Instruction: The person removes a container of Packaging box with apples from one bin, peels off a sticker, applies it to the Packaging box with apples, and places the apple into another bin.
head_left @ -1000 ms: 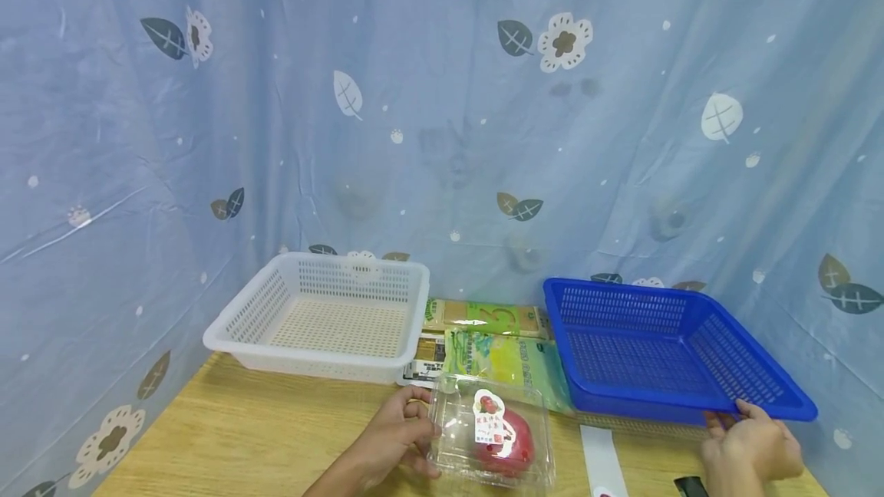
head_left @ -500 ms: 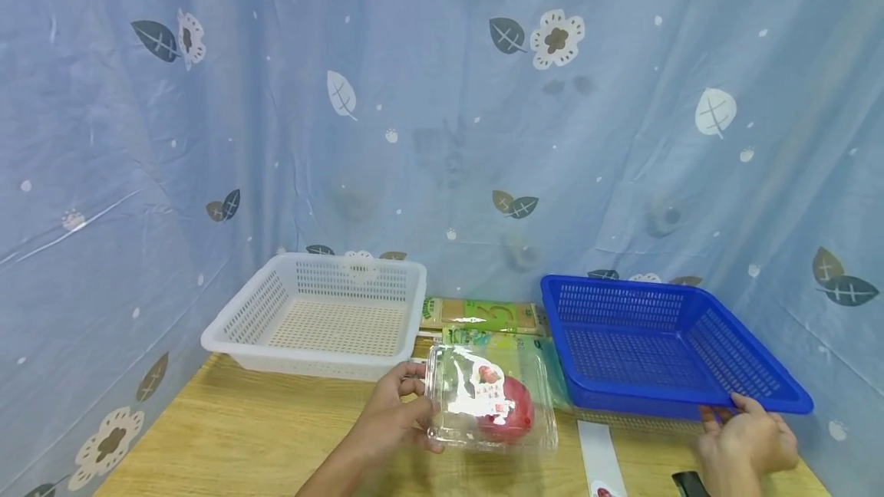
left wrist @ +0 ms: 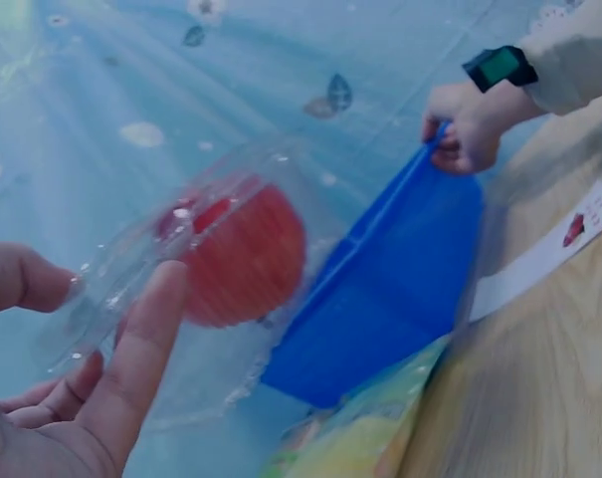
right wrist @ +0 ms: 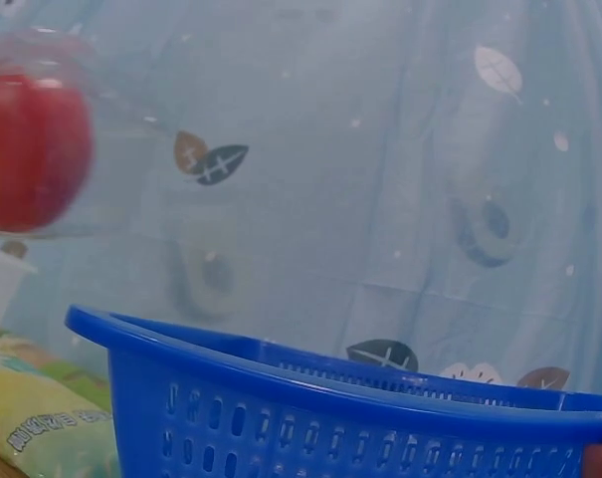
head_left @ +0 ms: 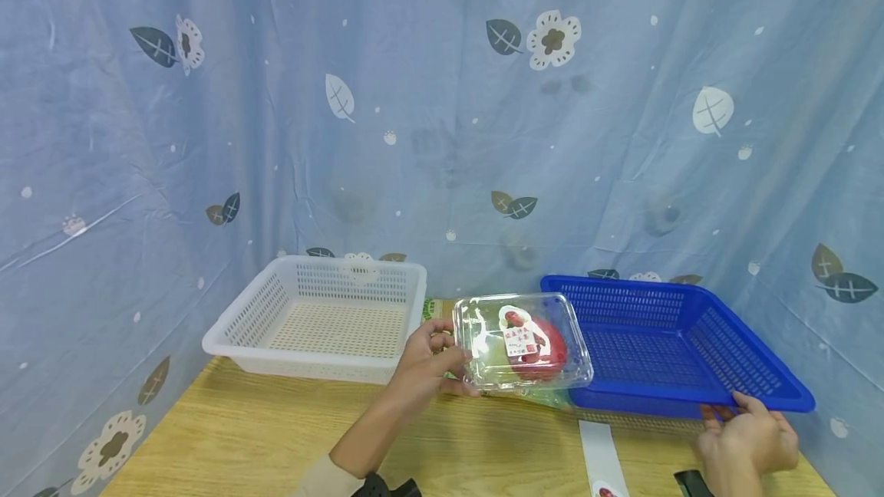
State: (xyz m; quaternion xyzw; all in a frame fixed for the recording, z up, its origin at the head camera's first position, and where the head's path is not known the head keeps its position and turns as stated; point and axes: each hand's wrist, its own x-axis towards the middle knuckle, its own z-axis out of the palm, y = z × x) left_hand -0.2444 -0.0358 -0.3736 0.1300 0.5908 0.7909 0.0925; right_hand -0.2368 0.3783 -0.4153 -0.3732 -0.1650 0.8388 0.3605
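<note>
A clear plastic clamshell box (head_left: 486, 363) with a round, red, apple-like fruit (head_left: 552, 351) inside and a label on its lid is pinched at its left edge by my left hand (head_left: 431, 366). It is raised above the table, beside the blue basket's left side and partly overlapping it in the head view. Thumb and fingers lie on either side of the box in the left wrist view. My right hand (head_left: 746, 439) grips the front right rim of the blue plastic basket (head_left: 649, 403), which has bare mesh inside.
At the left stands a white plastic basket (head_left: 311, 363). Between the baskets lie flat printed packages (head_left: 431, 309), mostly hidden by the box. A white paper strip (head_left: 599, 451) lies on the wooden table (head_left: 242, 420). A blue patterned curtain (head_left: 414, 136) closes off the back and sides.
My left hand has lifted the box and carried it forward and to the right, toward the blue basket. My right hand has stayed on the basket's rim.
</note>
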